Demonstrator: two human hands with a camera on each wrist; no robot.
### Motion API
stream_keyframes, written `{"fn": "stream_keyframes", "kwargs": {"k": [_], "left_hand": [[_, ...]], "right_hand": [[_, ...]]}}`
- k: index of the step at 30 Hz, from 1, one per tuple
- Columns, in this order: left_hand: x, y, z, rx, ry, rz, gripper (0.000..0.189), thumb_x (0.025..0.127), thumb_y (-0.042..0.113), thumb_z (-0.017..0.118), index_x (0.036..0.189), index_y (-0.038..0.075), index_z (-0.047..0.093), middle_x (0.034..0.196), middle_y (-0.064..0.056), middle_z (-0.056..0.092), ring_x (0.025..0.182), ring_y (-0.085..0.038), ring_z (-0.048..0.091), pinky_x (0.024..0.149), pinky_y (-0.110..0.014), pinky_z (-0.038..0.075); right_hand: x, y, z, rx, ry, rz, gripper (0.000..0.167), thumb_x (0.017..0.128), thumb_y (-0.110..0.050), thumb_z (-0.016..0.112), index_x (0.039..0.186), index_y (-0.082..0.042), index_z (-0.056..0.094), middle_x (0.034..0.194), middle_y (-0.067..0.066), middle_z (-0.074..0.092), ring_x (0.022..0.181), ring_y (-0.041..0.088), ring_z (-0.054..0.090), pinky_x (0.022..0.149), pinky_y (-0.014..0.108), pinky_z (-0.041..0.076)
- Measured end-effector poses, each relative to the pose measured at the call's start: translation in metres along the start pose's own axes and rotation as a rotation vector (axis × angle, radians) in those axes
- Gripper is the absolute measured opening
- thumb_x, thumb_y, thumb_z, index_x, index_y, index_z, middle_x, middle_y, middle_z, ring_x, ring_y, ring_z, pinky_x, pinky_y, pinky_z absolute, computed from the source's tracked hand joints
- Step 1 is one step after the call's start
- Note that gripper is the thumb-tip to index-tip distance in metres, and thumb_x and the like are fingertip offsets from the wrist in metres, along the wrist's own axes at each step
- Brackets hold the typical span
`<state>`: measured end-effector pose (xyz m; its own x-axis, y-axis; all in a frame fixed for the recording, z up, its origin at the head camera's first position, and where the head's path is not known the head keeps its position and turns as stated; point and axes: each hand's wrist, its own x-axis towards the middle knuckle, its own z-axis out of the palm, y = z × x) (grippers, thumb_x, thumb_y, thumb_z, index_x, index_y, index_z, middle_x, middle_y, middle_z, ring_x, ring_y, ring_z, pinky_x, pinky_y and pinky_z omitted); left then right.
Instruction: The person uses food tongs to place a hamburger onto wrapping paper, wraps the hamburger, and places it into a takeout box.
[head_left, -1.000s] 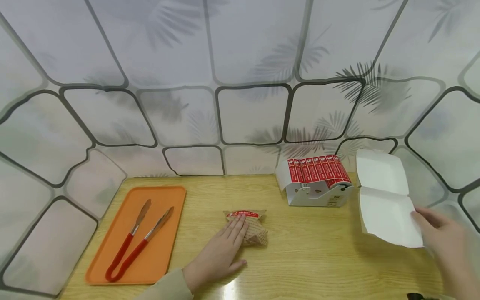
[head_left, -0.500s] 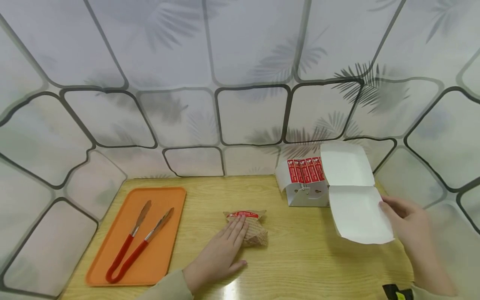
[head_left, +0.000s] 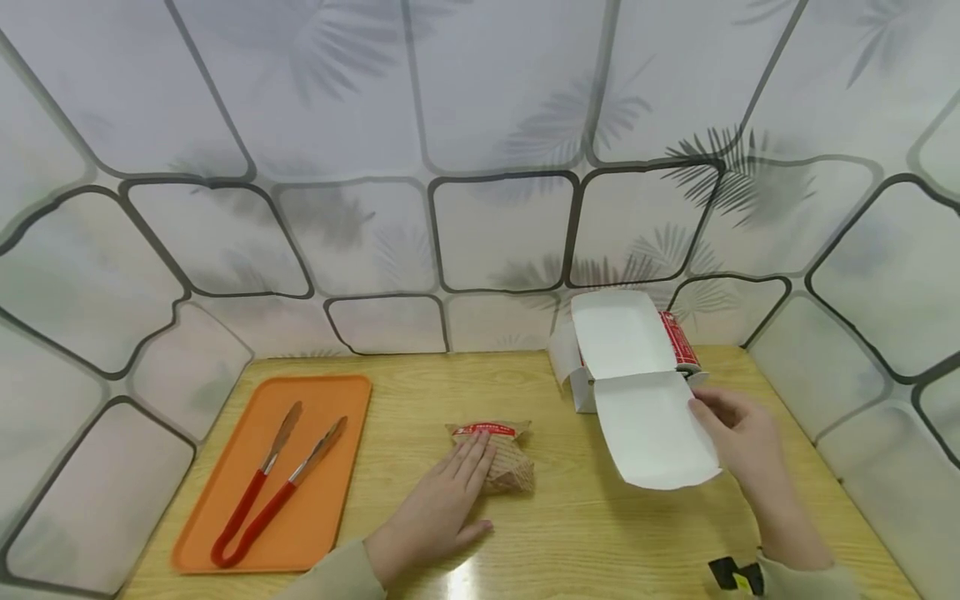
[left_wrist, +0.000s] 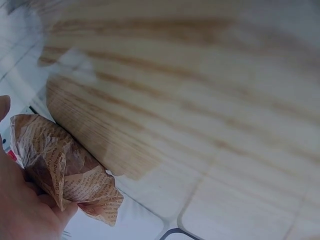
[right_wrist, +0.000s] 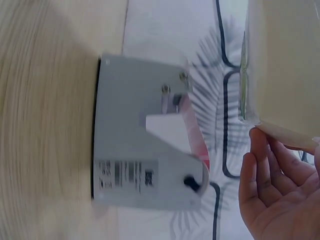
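carton [head_left: 656, 429], one: white inside, unfolded along its crease into two panels, one toward 12 o'clock, the other toward 6; held above the table, at 4 o'clock in the head view.

right hand [head_left: 746, 437], at 4 o'clock of the carton: thumb and fingers pinching its edge, thumb on the inner face.

packet [head_left: 512, 472], one: brown printed paper, twisted corners, red label [head_left: 504, 430] along the 12 o'clock side; lying on the table at 8 o'clock from the carton.

left hand [head_left: 442, 500], reaching in from 7 o'clock: fingers straight, side by side, resting on the packet; thumb spread away.

holder [head_left: 585, 393], one: white, red printed strips [head_left: 678, 337] showing at the top; standing behind the carton, partly hidden. printed sticker [right_wrist: 127, 175] on its side panel.

tray [head_left: 318, 517], orange, at 9 o'clock of the packet; tongs [head_left: 258, 521] upon it, red handles, bend at 7 o'clock, tips at 1.

table [head_left: 570, 550], wood-grained.

wall [head_left: 495, 233], pale, dark outlines, leaf print.

sleeves [head_left: 341, 575], pale, on both arms.
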<state>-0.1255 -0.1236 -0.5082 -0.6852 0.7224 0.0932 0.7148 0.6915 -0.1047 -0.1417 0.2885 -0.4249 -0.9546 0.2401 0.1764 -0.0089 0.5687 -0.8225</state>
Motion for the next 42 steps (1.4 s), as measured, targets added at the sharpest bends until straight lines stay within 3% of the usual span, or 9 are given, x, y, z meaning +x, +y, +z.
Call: {"fn": "stream_keyframes", "kwargs": {"k": [4,6,17,26,34,42], "left_hand": [[0.000,0.000,-0.002,-0.007,-0.018,-0.004,0.095,0.104,0.063,0.053,0.166,-0.003,0.025,0.175,-0.024,0.023,0.163,-0.036,0.028,0.133,-0.043,0.030],[0.000,0.000,-0.002,-0.013,-0.028,-0.006,0.094,0.104,0.062,0.052,0.166,-0.003,0.025,0.175,-0.024,0.022,0.163,-0.036,0.028,0.133,-0.042,0.029],[-0.004,-0.003,-0.003,-0.010,-0.021,-0.032,0.094,0.103,0.063,0.054,0.165,-0.003,0.029,0.173,-0.025,0.027,0.161,-0.036,0.033,0.131,-0.043,0.034],[-0.004,-0.006,-0.004,-0.023,-0.027,-0.041,0.094,0.104,0.062,0.054,0.166,-0.003,0.027,0.174,-0.025,0.023,0.162,-0.036,0.030,0.132,-0.043,0.032],[-0.005,-0.008,-0.003,-0.043,-0.024,-0.040,0.093,0.104,0.061,0.054,0.165,-0.003,0.028,0.174,-0.025,0.024,0.161,-0.036,0.031,0.132,-0.043,0.032],[-0.011,-0.011,-0.004,-0.063,0.016,-0.054,0.093,0.103,0.060,0.057,0.164,-0.004,0.030,0.172,-0.025,0.028,0.160,-0.037,0.034,0.130,-0.046,0.036]], "right_hand": [[-0.002,-0.008,0.016,-0.020,-0.032,-0.018,0.032,0.105,-0.014,0.066,0.128,0.007,0.072,0.114,0.025,0.076,0.077,-0.012,0.061,0.062,0.015,0.058],[-0.003,-0.010,0.025,0.000,-0.054,-0.023,0.030,0.105,-0.013,0.066,0.127,0.007,0.072,0.117,0.029,0.075,0.078,-0.010,0.061,0.063,0.016,0.058],[-0.012,-0.004,0.069,0.000,-0.177,0.052,0.027,0.104,-0.009,0.067,0.126,0.004,0.073,0.112,0.023,0.076,0.084,0.007,0.064,0.067,0.016,0.056],[-0.022,0.008,0.097,-0.059,-0.220,0.035,0.022,0.100,-0.005,0.069,0.118,0.004,0.077,0.107,0.019,0.079,0.090,0.017,0.069,0.070,0.017,0.055],[-0.026,0.016,0.107,-0.164,-0.266,0.010,0.016,0.096,-0.005,0.072,0.107,0.003,0.079,0.093,0.012,0.079,0.082,0.017,0.070,0.068,0.023,0.055],[-0.026,0.017,0.110,-0.169,-0.313,0.075,0.012,0.097,-0.006,0.071,0.102,0.001,0.080,0.090,0.008,0.078,0.077,0.013,0.065,0.065,0.024,0.053]]}}
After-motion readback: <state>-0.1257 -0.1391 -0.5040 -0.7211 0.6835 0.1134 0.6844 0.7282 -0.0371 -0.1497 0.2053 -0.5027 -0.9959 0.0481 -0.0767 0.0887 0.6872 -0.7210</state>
